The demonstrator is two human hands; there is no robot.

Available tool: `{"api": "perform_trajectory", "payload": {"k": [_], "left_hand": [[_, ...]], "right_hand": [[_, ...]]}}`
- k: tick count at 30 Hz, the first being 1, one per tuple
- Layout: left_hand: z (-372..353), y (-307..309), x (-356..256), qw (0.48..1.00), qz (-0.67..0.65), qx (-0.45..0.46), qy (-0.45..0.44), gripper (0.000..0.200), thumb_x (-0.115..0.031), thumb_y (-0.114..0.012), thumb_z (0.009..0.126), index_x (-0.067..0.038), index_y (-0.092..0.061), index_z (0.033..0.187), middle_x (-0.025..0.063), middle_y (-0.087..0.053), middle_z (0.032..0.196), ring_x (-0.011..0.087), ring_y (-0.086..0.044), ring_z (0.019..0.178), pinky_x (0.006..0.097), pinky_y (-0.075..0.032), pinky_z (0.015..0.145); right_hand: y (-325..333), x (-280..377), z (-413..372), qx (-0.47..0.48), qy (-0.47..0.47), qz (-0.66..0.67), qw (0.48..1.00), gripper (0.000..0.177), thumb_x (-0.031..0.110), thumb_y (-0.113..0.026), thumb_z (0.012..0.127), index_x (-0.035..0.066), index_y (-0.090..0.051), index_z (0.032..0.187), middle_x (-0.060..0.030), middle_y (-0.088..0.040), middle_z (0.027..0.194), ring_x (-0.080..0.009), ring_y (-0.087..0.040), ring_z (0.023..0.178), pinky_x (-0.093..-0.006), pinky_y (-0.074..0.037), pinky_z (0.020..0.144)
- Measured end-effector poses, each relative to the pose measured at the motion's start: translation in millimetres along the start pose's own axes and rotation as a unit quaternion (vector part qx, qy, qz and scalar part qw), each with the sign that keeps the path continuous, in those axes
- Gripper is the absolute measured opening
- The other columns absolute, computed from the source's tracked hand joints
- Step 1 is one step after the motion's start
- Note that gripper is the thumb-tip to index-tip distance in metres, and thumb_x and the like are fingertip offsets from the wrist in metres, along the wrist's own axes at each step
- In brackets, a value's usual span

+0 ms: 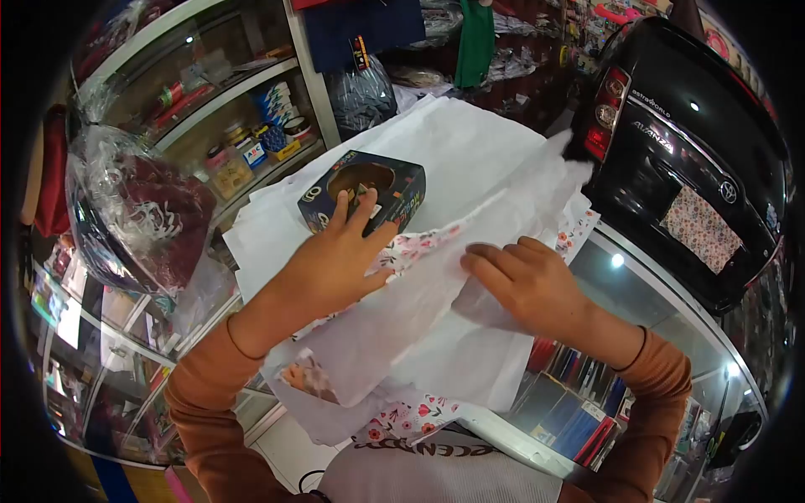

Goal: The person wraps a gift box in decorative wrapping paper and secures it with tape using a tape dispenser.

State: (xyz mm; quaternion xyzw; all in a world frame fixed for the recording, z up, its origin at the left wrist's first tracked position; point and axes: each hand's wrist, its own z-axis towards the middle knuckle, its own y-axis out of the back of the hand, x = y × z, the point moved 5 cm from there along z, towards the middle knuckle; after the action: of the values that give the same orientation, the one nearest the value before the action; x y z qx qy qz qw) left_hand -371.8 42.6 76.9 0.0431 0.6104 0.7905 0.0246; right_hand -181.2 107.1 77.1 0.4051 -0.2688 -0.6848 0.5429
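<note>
The left hand is resting unclenched on the box; the right hand is pinching the paper sheet; hard tugging is risking tears.

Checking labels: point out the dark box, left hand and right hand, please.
Dark box point(360, 174): head view, brown oval on its top face.
Left hand point(334, 254): head view, back of the hand.
Right hand point(535, 289): head view, back of the hand.

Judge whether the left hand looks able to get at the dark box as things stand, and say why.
Very likely yes: the left hand's fingers already appear to rest on the dark box, and the floral paper lies beside it, leaving its top uncovered.
</note>
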Motion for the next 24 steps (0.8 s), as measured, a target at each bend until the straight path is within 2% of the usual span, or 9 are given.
{"api": "perform_trajectory", "payload": {"k": [5,7,11,13,15,18,20,23,24], "left_hand": [[6.0,7.6,18.6,0.993,-0.105,0.030,-0.033,0.041,-0.021,-0.068,0.080,0.003,-0.056,0.112,0.0255,-0.041,0.137,0.0405,-0.051,0.117,0.0418,-0.048,0.091],[10.1,11.5,25.0,0.990,-0.125,0.063,-0.032,0.040,-0.020,-0.067,0.081,0.004,-0.057,0.112,0.0253,-0.043,0.136,0.0389,-0.053,0.114,0.0411,-0.047,0.092],[13.4,16.3,28.0,0.978,-0.169,0.095,-0.076,0.038,-0.030,-0.056,0.090,0.005,-0.057,0.104,0.0291,-0.046,0.131,0.0430,-0.051,0.112,0.0421,-0.041,0.095],[15.4,25.6,19.2,0.964,-0.195,0.182,-0.014,0.053,-0.045,-0.037,0.098,0.003,-0.058,0.102,0.0324,-0.039,0.137,0.0451,-0.036,0.128,0.0446,-0.031,0.106],[15.4,31.0,9.1,0.955,-0.210,0.208,0.001,0.064,-0.052,-0.027,0.099,0.003,-0.059,0.101,0.0351,-0.036,0.138,0.0462,-0.027,0.135,0.0458,-0.025,0.109],[13.3,19.5,3.8,0.964,-0.104,0.244,0.017,0.080,-0.073,-0.034,0.085,0.000,-0.060,0.105,0.0411,-0.023,0.141,0.0511,-0.019,0.136,0.0474,-0.026,0.109],[13.4,14.8,-0.8,0.961,-0.080,0.262,0.050,0.093,-0.087,-0.041,0.071,-0.003,-0.062,0.106,0.0434,-0.013,0.143,0.0534,-0.015,0.137,0.0487,-0.029,0.107],[12.2,12.7,-3.4,0.969,-0.056,0.238,0.045,0.091,-0.086,-0.039,0.073,-0.003,-0.062,0.105,0.0424,-0.027,0.137,0.0524,-0.029,0.131,0.0489,-0.034,0.103],[11.2,13.7,-6.1,0.962,-0.060,0.261,0.052,0.079,-0.079,-0.039,0.079,-0.006,-0.060,0.106,0.0397,-0.024,0.141,0.0529,-0.023,0.133,0.0493,-0.030,0.105]], "right_hand": [[13.1,-7.0,25.0,-0.036,-0.058,0.005,0.998,0.028,0.006,-0.058,0.073,0.003,-0.059,0.101,-0.0103,-0.063,0.106,-0.0241,-0.064,0.077,-0.0332,-0.053,0.062],[15.4,-9.0,36.2,-0.124,-0.032,0.005,0.992,0.027,0.005,-0.059,0.070,0.003,-0.054,0.097,-0.0087,-0.058,0.088,-0.0229,-0.062,0.073,-0.0344,-0.053,0.061],[12.1,-20.4,48.9,-0.139,-0.053,0.068,0.987,0.015,0.008,-0.060,0.078,0.004,-0.054,0.091,-0.0097,-0.061,0.085,-0.0291,-0.062,0.075,-0.0374,-0.051,0.060],[8.2,-24.8,49.4,-0.143,-0.063,0.092,0.984,0.010,0.012,-0.062,0.083,0.005,-0.055,0.085,-0.0089,-0.060,0.080,-0.0288,-0.061,0.072,-0.0380,-0.049,0.058],[-1.6,-24.6,42.8,-0.020,-0.047,0.100,0.994,0.013,0.015,-0.064,0.083,0.006,-0.055,0.085,-0.0083,-0.059,0.078,-0.0287,-0.062,0.071,-0.0395,-0.049,0.060],[-2.1,-17.9,18.2,0.243,-0.018,0.111,0.964,0.020,0.021,-0.065,0.082,0.007,-0.057,0.094,-0.0088,-0.060,0.083,-0.0292,-0.062,0.071,-0.0412,-0.049,0.065],[21.1,-7.3,0.4,0.233,-0.023,0.236,0.943,0.022,0.021,-0.064,0.083,0.008,-0.059,0.100,-0.0085,-0.060,0.090,-0.0285,-0.062,0.078,-0.0400,-0.050,0.067],[44.4,7.2,-18.1,0.242,0.034,0.339,0.908,0.027,0.018,-0.065,0.080,0.007,-0.056,0.104,-0.0105,-0.058,0.096,-0.0266,-0.062,0.089,-0.0395,-0.050,0.074],[46.3,13.6,-21.8,0.241,0.052,0.335,0.910,0.028,0.017,-0.065,0.079,0.006,-0.056,0.104,-0.0102,-0.057,0.096,-0.0260,-0.061,0.091,-0.0393,-0.049,0.075]]}}
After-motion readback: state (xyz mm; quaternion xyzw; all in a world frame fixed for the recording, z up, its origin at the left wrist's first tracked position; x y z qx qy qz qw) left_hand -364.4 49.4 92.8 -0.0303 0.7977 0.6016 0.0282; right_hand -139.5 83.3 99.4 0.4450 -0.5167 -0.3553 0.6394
